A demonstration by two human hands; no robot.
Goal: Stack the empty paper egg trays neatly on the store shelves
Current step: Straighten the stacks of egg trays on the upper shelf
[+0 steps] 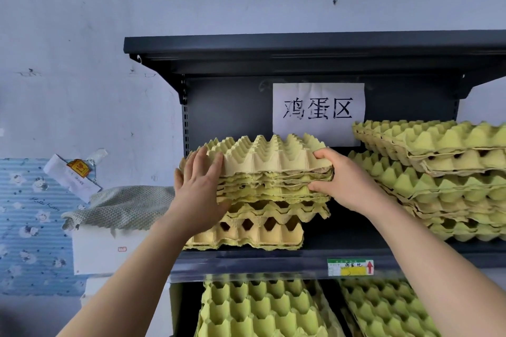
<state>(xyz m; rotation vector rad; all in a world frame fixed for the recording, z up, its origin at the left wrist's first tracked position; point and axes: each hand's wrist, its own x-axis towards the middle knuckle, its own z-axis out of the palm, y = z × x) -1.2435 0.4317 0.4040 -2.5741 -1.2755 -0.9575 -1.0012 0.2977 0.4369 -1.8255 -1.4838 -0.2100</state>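
On the dark metal shelf [273, 262] in front of me, against its left end, I have both hands on a bundle of egg trays [271, 164], yellow paper ones nested together with their peaks up. My left hand [201, 189] lies flat on the bundle's left edge, fingers straight and spread, pressing against the top trays. My right hand [345, 180] clamps the right edge, thumb on top and fingers curled underneath. The bundle rests on a lower pile of trays [260, 232] that sits on the shelf; that pile is a little narrower on the right, so the bundle overhangs it there.

To the right on the same shelf, with a gap between, stands a taller stack of green trays [438, 180], its upper layers skewed and tilted. Behind, on the shelf's back panel, hangs a white paper sign [317, 109] with three black Chinese characters, its lower right corner hidden by the green stack. A small price label [350, 267] with a red arrow is stuck on the shelf's front edge. Below the shelf lie more green trays [260, 309], leaning. Above is a top shelf [301, 46].

Left of the rack stands a white box [101, 249] draped with a grey mesh cloth [123, 205], in front of a blue patterned sheet [27, 227].
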